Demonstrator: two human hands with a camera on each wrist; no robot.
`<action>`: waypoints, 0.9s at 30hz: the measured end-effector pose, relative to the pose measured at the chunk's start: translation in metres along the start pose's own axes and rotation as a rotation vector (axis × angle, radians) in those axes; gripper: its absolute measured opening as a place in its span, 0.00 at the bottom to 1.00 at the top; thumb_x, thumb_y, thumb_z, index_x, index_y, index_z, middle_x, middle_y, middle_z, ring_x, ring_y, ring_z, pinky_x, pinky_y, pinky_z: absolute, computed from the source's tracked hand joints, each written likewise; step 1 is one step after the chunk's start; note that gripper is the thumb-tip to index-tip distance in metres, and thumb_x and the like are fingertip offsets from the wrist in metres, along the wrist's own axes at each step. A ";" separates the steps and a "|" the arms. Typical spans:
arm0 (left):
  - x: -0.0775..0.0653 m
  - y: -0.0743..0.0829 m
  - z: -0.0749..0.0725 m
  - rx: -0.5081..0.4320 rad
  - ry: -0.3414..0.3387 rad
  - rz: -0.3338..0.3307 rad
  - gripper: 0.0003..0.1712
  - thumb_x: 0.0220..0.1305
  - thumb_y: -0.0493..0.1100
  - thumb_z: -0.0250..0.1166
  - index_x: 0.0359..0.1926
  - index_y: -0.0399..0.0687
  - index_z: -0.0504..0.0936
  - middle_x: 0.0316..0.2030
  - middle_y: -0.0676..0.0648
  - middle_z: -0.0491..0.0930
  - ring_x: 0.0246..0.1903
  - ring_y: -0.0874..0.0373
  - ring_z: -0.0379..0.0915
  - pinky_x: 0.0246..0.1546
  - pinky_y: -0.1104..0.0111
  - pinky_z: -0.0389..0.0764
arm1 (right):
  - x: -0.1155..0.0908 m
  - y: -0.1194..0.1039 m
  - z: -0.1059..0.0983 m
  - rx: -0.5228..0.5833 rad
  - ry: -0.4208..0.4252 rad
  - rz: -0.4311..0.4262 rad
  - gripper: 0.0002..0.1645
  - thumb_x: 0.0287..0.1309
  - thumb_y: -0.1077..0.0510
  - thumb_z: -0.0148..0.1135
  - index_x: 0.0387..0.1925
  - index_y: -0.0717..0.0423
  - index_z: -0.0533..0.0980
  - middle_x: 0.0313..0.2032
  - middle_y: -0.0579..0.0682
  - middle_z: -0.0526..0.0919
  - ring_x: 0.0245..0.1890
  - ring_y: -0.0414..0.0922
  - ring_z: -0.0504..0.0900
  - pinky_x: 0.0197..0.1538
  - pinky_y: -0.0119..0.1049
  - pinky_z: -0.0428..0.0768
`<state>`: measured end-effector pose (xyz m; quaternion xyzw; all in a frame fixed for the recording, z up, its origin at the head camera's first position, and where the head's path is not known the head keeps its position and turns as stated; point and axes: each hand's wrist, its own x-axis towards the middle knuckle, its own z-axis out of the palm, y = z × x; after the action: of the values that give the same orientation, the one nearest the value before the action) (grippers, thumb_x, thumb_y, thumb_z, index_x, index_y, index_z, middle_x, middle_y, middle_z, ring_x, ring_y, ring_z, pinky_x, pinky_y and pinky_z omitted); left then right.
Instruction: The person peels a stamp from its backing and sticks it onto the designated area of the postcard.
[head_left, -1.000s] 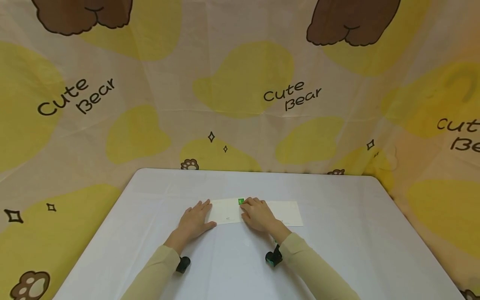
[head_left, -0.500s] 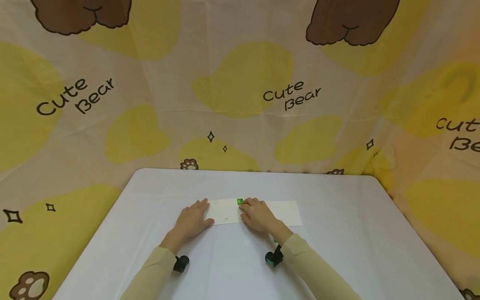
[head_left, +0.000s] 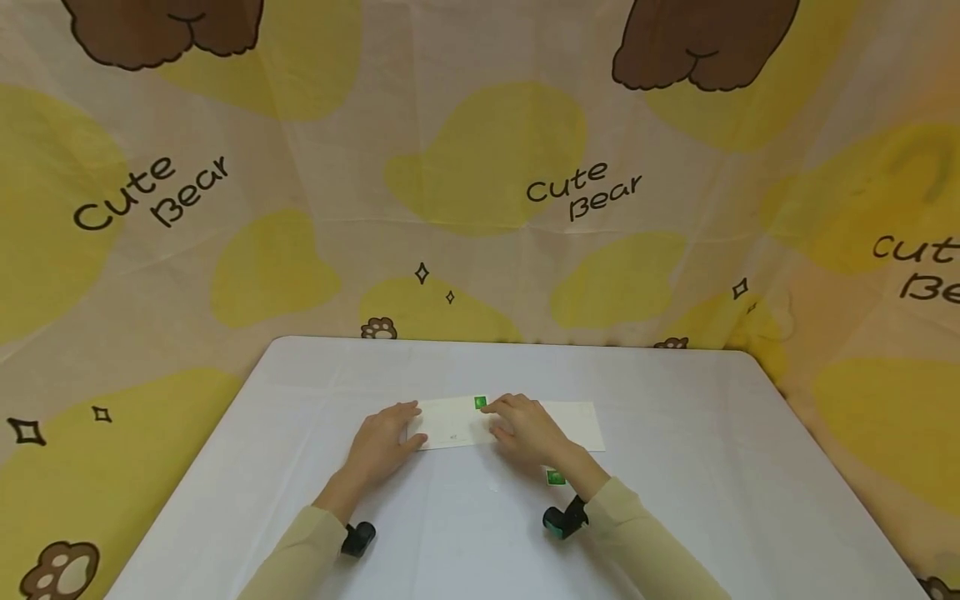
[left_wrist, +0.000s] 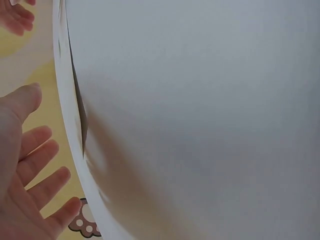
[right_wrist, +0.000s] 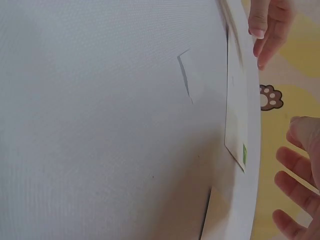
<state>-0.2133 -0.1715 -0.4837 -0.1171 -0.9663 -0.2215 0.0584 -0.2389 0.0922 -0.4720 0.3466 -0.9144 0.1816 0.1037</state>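
A white envelope (head_left: pixel 450 421) lies flat on the table, a green stamp (head_left: pixel 480 402) on its far right corner. My left hand (head_left: pixel 381 437) is at the envelope's left end, fingers spread and relaxed, holding nothing. Over its right end is my right hand (head_left: pixel 531 432), index fingertip close beside the stamp. In the right wrist view the right fingers (right_wrist: pixel 295 186) are loosely extended with nothing between them. A second white envelope (head_left: pixel 581 425) lies to the right, partly hidden by the right hand. Another green stamp (head_left: pixel 556 477) lies on the table near the right wrist.
The white table (head_left: pixel 450 550) has rounded far corners and stands against a yellow patterned cloth (head_left: pixel 480 167). A small pale scrap (right_wrist: pixel 192 80) lies on the table in the right wrist view. Each wrist wears a black camera (head_left: pixel 358 539).
My right hand has lifted and shifted slightly right from the envelope, its fingers straightening; the stamp near the wrist has come into fuller view. The left hand has drawn slightly left and loosened.
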 end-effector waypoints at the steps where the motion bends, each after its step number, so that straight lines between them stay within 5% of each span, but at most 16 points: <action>1: 0.000 0.001 0.000 -0.007 0.010 0.006 0.27 0.55 0.51 0.66 0.54 0.43 0.77 0.58 0.45 0.73 0.60 0.47 0.65 0.59 0.50 0.65 | -0.001 0.001 -0.002 0.011 0.005 0.004 0.18 0.57 0.54 0.60 0.50 0.50 0.77 0.46 0.47 0.79 0.48 0.48 0.77 0.46 0.45 0.76; 16: 0.005 0.031 0.015 -0.019 0.057 0.073 0.24 0.53 0.50 0.68 0.52 0.50 0.79 0.52 0.49 0.78 0.55 0.51 0.71 0.54 0.55 0.71 | -0.025 0.010 -0.022 0.115 0.014 0.031 0.20 0.56 0.57 0.61 0.52 0.52 0.75 0.45 0.47 0.80 0.49 0.47 0.77 0.48 0.44 0.75; 27: 0.011 0.062 0.029 -0.048 -0.028 0.122 0.28 0.54 0.53 0.66 0.55 0.51 0.76 0.54 0.50 0.76 0.56 0.52 0.70 0.57 0.57 0.70 | -0.048 0.023 -0.033 0.170 -0.022 0.070 0.21 0.56 0.57 0.62 0.53 0.53 0.74 0.45 0.48 0.80 0.48 0.47 0.77 0.50 0.45 0.76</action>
<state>-0.2100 -0.1024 -0.4827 -0.1803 -0.9525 -0.2392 0.0554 -0.2165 0.1504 -0.4628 0.3238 -0.9083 0.2584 0.0576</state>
